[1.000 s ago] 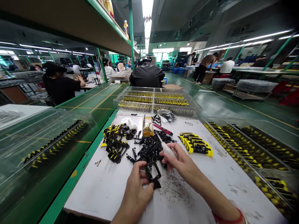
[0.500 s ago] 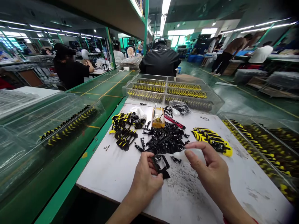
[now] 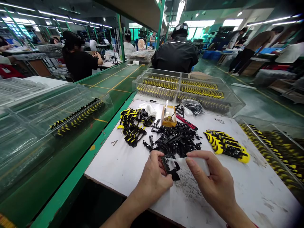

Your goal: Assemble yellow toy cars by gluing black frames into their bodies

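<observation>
My left hand [image 3: 155,175] is closed on a black plastic frame [image 3: 175,171] with a rectangular opening, held just above the white board. Between the thumb and fingers of my right hand [image 3: 211,180] lies a small white squeeze bottle [image 3: 201,165], tipped sideways. Its thin nozzle points left and reaches over the frame; whether it touches is too small to tell. Right behind my hands lies a heap of small black plastic parts [image 3: 177,137]. Yellow-and-black curved parts [image 3: 133,128] are piled to the left, and a row of similar yellow-and-black parts [image 3: 226,145] lies to the right.
Clear plastic trays [image 3: 180,90] of yellow-black parts stand behind the board [image 3: 114,167], with another tray [image 3: 273,152] at right and one [image 3: 78,120] across the green belt at left. An amber container [image 3: 169,116] and red tweezers-like tool [image 3: 186,122] sit behind the heap. A co-worker [image 3: 175,52] sits ahead.
The view has shifted, so the scene sits farther right and the bench slightly higher. The bottle's nozzle has moved from the frame's upper edge to over its opening. Both hands keep their holds.
</observation>
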A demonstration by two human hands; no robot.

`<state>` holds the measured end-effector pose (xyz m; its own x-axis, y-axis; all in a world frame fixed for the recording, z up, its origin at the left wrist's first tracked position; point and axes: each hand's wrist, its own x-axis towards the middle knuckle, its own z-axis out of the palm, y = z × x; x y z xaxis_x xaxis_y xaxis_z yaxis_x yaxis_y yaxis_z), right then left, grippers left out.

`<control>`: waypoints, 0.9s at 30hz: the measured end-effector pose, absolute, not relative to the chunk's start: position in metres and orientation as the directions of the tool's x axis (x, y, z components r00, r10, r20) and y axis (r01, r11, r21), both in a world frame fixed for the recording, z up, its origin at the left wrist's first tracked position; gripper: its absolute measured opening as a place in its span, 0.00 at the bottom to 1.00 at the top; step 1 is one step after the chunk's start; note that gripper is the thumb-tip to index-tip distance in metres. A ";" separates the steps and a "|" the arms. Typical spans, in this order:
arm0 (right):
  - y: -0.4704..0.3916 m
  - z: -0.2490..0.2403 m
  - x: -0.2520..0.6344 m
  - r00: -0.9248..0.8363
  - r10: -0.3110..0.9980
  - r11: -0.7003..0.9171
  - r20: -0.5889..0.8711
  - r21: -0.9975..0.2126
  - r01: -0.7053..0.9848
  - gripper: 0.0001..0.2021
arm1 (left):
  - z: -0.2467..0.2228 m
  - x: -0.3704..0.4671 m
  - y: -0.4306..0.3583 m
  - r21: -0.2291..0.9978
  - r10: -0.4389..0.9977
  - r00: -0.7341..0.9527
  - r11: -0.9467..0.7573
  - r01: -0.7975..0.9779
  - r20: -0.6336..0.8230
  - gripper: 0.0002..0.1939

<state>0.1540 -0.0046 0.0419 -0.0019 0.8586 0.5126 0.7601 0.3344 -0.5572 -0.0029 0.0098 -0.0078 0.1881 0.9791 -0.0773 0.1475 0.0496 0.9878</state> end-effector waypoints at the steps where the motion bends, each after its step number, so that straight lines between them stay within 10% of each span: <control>1: -0.005 0.042 0.154 -0.003 0.858 0.334 0.513 -0.553 0.763 0.05 | -0.008 -0.003 0.010 0.988 0.979 0.188 0.046 0.148 -0.074 0.27; 27: -0.003 0.040 0.155 0.004 0.816 0.360 0.578 -0.514 0.779 0.04 | -0.010 -0.004 0.010 0.988 0.978 0.200 0.031 0.154 -0.062 0.27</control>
